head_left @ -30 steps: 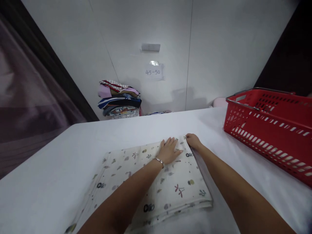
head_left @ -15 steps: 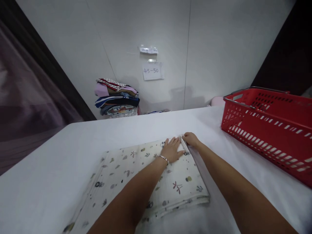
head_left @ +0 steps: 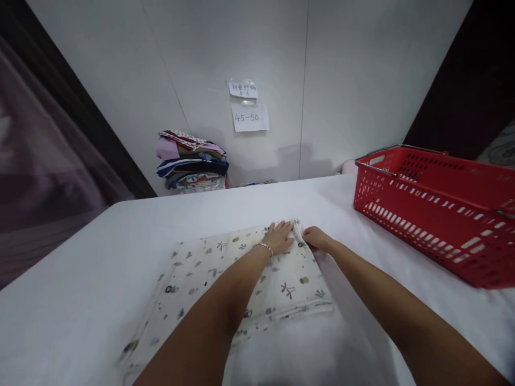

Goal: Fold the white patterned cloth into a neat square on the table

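A folded white cloth printed with small plants and figures lies in layers on the white-covered table. My left hand, a bracelet at its wrist, rests flat on the cloth near its far right corner, fingers spread. At the cloth's right edge, my right hand is closed with its fingers curled against the edge fold. The fingertips of that hand are partly hidden, but the edge of the cloth runs into them.
A red plastic basket with a metal handle stands at the right of the table. Behind the far edge is a stack of folded clothes. Paper signs hang on the pale wall. A dark curtain hangs at left.
My right hand has slid down along the cloth's right edge, toward me. My left hand stays pressed on the cloth. The view has shifted slightly, so the basket appears farther left.
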`<state>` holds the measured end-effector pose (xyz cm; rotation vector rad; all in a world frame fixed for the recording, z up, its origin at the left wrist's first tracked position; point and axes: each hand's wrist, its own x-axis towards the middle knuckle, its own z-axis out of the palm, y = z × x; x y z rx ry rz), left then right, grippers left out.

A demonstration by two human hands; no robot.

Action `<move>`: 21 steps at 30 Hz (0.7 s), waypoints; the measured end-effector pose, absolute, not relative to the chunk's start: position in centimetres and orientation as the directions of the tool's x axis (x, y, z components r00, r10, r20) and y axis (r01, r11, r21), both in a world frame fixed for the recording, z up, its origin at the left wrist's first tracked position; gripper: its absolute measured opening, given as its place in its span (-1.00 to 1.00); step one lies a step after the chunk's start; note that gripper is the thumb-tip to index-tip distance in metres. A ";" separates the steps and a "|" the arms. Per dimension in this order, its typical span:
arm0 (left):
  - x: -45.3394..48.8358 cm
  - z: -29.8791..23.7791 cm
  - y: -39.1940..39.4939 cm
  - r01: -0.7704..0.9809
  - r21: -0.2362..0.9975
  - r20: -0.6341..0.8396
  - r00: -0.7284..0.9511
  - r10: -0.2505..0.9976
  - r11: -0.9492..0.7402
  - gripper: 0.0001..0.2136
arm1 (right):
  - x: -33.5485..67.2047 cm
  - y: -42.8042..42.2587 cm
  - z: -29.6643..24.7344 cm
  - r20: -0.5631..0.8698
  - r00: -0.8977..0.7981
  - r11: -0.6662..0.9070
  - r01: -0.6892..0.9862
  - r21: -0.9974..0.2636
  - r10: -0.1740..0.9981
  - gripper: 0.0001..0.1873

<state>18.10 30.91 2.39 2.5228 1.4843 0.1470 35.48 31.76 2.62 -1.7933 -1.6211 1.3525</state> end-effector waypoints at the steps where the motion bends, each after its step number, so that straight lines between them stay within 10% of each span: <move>1: 18.3 2.6 30.6 0.857 0.236 -0.014 0.474 0.880 -0.458 -0.47 | 35.5 31.6 2.6 -0.391 -0.112 -0.277 0.533 -0.800 0.913 -0.87; 21: 20.1 2.6 27.4 0.862 0.236 -0.035 0.468 0.883 -0.448 -0.46 | 37.4 27.4 3.3 -0.565 -0.302 -0.417 0.433 -0.799 0.768 -0.90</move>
